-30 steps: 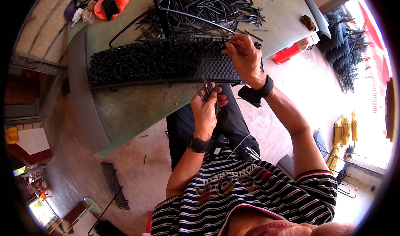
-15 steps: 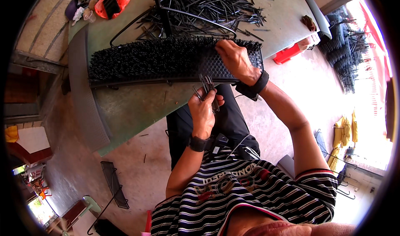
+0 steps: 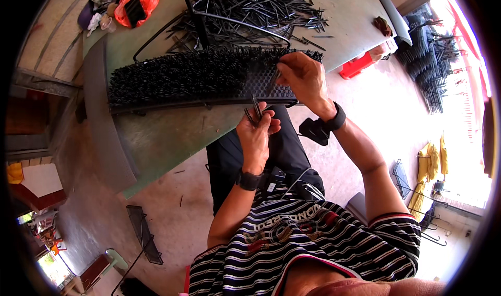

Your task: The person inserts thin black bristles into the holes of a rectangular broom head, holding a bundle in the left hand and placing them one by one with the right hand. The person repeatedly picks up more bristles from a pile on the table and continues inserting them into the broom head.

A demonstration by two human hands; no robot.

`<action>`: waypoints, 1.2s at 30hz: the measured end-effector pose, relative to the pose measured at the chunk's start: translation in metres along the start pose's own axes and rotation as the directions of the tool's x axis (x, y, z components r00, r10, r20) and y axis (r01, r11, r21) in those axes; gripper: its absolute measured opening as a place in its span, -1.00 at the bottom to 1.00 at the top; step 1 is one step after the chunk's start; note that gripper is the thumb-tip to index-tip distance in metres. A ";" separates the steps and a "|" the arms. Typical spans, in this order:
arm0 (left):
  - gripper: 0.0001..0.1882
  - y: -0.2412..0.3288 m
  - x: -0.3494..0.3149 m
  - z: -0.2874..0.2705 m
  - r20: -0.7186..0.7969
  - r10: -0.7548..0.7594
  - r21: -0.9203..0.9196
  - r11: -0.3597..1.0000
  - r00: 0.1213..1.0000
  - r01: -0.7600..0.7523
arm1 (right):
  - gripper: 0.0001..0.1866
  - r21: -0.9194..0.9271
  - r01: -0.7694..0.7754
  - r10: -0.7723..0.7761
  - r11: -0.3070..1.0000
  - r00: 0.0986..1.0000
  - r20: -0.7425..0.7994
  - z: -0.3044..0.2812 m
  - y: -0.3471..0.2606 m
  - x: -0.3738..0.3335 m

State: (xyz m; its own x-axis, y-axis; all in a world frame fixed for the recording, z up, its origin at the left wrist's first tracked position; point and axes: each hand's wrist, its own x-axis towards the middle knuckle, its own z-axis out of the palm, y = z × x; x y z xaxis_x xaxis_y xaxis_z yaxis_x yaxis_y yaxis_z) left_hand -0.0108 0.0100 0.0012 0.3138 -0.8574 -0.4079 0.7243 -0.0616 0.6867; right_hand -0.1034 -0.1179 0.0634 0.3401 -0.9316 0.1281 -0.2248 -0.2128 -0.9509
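A long black perforated panel [image 3: 261, 82] lies along the table's near edge. Dense black bristle-like strips [image 3: 172, 82] fill its left and far parts, while a patch of bare holes shows toward the right. Just in front of that patch, my left hand [image 3: 254, 137] is closed around a small bunch of thin black plastic strips [image 3: 255, 108]. My right hand [image 3: 307, 83] is over the panel's right part, its thumb and forefinger pinching a thin dark strip [image 3: 273, 80] that points down toward the holes. The strip's lower end is blurred; contact with the panel I cannot tell.
A large heap of loose black strips [image 3: 255, 11] covers the green table [image 3: 162, 144] behind the panel, beside a black metal rod frame [image 3: 245, 20]. An orange plastic bag [image 3: 148, 3] sits far left. A red stool [image 3: 357, 66] stands beyond the right edge; a wire rack [image 3: 143, 236] lies on the floor.
My right hand has drawn back slightly right and turned, bringing a pinched strip into sight. My left hand stays nearly in place, its strips showing fewer and lower. The view has shifted slightly.
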 end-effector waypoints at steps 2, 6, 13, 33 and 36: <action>-0.80 0.000 0.000 -0.001 -0.002 -0.012 -0.017 1.000 1.000 0.011 | -0.85 -0.077 0.022 -0.022 0.997 1.000 0.003 -0.001 0.002 0.007; -0.81 0.007 0.002 -0.001 0.000 -0.088 -0.076 0.993 0.996 0.088 | -0.87 0.012 -0.243 0.232 0.970 0.939 0.254 -0.011 -0.001 0.011; -0.88 0.001 0.012 -0.004 0.005 -0.143 0.024 0.989 0.990 0.143 | -0.87 -0.029 -0.172 0.174 0.985 0.975 0.139 -0.005 0.004 -0.005; -0.88 0.007 0.003 -0.007 -0.012 -0.085 0.028 0.996 0.996 0.086 | -0.89 -0.534 0.528 -0.557 0.660 0.821 0.123 0.006 0.012 0.028; -0.88 0.008 0.002 -0.007 -0.018 -0.082 0.029 0.996 0.996 0.083 | -0.88 -0.667 0.504 -0.499 0.549 0.838 0.222 0.005 0.016 0.024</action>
State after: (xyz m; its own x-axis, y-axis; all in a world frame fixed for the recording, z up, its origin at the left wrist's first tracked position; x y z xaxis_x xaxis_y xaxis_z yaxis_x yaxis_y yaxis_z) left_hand 0.0000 0.0116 0.0018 0.2639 -0.8403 -0.4736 0.7294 -0.1475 0.6680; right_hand -0.0945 -0.1420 0.0496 0.5996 -0.6087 0.5196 -0.5609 -0.7827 -0.2696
